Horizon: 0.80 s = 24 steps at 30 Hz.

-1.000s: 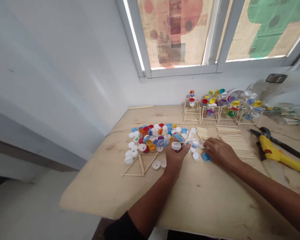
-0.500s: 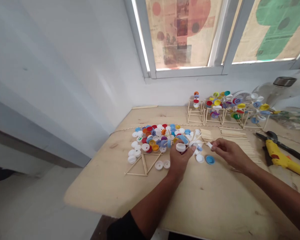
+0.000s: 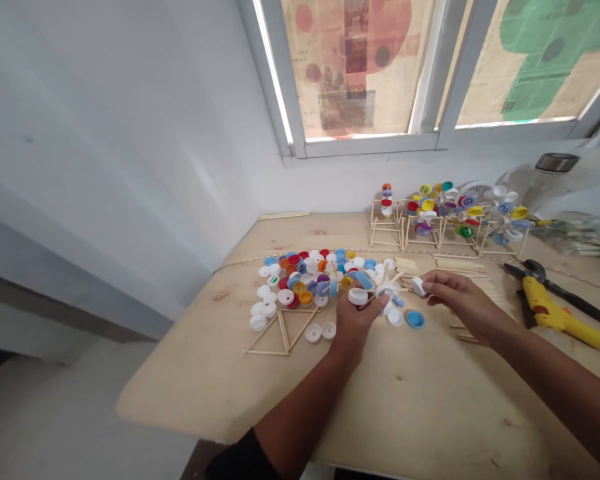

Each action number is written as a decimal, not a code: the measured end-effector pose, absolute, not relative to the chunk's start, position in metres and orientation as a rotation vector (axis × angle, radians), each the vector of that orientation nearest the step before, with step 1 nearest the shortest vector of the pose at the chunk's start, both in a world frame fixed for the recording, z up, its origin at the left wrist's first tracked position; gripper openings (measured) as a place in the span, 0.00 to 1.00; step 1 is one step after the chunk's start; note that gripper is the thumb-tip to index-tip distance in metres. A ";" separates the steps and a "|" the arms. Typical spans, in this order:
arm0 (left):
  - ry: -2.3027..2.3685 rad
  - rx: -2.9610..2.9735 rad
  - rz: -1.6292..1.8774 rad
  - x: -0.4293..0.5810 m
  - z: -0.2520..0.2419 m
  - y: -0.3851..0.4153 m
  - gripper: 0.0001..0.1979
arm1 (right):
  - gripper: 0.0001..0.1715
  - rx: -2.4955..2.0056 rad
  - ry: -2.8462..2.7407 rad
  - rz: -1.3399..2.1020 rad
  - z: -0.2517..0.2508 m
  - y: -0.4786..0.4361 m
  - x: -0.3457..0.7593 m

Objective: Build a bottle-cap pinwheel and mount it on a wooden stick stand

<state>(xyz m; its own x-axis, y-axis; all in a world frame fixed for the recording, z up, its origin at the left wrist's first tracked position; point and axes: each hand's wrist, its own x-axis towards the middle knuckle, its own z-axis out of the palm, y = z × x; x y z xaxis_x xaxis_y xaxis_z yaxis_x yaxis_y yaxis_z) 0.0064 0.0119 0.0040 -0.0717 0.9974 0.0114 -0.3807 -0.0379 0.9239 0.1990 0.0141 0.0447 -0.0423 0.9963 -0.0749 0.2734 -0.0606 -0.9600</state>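
Observation:
My left hand is closed around a small piece made of white bottle caps on thin sticks, held just above the wooden table. To its right, my right hand pinches a single white cap between thumb and fingertips, close to the piece. A blue cap and a white cap lie on the table under the hands. A heap of coloured and white bottle caps lies to the left of my hands.
Wooden sticks lie in a pile behind my right hand. A stick triangle lies at the left. Finished cap-and-stick models stand by the wall. A yellow glue gun and pliers lie at the right, a glass jar behind.
My right hand has lifted off the table with a white cap pinched in it and moved toward the piece in my left hand, which also rose slightly.

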 end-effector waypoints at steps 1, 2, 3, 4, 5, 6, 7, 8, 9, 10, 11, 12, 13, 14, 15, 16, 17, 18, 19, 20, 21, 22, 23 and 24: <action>0.950 0.899 1.436 0.007 0.003 0.012 0.18 | 0.18 -1.464 -1.472 1.102 0.046 0.014 0.198; 0.946 0.901 1.434 0.007 0.003 0.012 0.18 | 0.18 -1.481 -1.523 1.056 0.048 0.013 0.197; 0.939 0.901 1.430 0.007 0.003 0.012 0.18 | 0.18 -1.487 -1.569 1.020 0.049 0.013 0.196; 0.931 0.901 1.425 0.008 0.002 0.012 0.18 | 0.18 -1.482 -1.609 0.998 0.050 0.013 0.195; 0.924 0.899 1.419 0.008 0.002 0.012 0.18 | 0.19 -1.474 -1.645 0.987 0.052 0.013 0.194; 0.920 0.898 1.415 0.009 0.002 0.012 0.19 | 0.19 -1.463 -1.677 0.979 0.053 0.012 0.193; 0.920 0.895 1.412 0.009 0.003 0.012 0.19 | 0.20 -1.451 -1.705 0.971 0.054 0.012 0.192; 0.923 0.890 1.410 0.009 0.004 0.012 0.19 | 0.20 -1.437 -1.732 0.960 0.055 0.012 0.191; 0.928 0.886 1.405 0.010 0.005 0.011 0.19 | 0.21 -1.424 -1.760 0.947 0.056 0.013 0.191; 0.930 0.883 1.400 0.010 0.006 0.011 0.19 | 0.21 -1.412 -1.788 0.926 0.056 0.013 0.190; 0.929 0.880 1.394 0.010 0.007 0.011 0.19 | 0.21 -1.402 -1.819 0.899 0.056 0.013 0.190; 0.926 0.877 1.390 0.010 0.008 0.010 0.19 | 0.20 -1.395 -1.850 0.869 0.056 0.014 0.189; 0.921 0.879 1.388 0.010 0.009 0.010 0.19 | 0.20 -1.391 -1.881 0.840 0.055 0.015 0.189; 0.914 0.887 1.387 0.009 0.010 0.010 0.19 | 0.19 -1.387 -1.910 0.811 0.054 0.015 0.189; 0.909 0.898 1.385 0.008 0.010 0.010 0.19 | 0.18 -1.380 -1.935 0.790 0.054 0.016 0.189; 0.903 0.917 1.378 0.007 0.010 0.010 0.18 | 0.18 -1.369 -1.955 0.774 0.053 0.016 0.188; 0.898 0.936 1.367 0.005 0.010 0.010 0.18 | 0.17 -1.358 -1.973 0.766 0.052 0.017 0.188; 0.891 0.954 1.352 0.004 0.010 0.010 0.18 | 0.17 -1.349 -1.985 0.756 0.051 0.017 0.188; 0.884 0.966 1.339 0.003 0.010 0.010 0.18 | 0.16 -1.341 -1.995 0.748 0.051 0.016 0.187; 0.878 0.973 1.327 0.002 0.009 0.010 0.17 | 0.16 -1.336 -2.001 0.741 0.051 0.016 0.186; 0.873 0.974 1.321 0.002 0.008 0.010 0.17 | 0.16 -1.333 -2.005 0.735 0.051 0.015 0.186; 0.869 0.970 1.321 0.001 0.008 0.011 0.17 | 0.16 -1.331 -2.008 0.731 0.052 0.014 0.185; 0.866 0.964 1.322 0.001 0.007 0.011 0.17 | 0.16 -1.328 -2.013 0.734 0.053 0.013 0.185; 0.860 0.959 1.324 0.002 0.007 0.011 0.17 | 0.16 -1.324 -2.018 0.741 0.054 0.012 0.185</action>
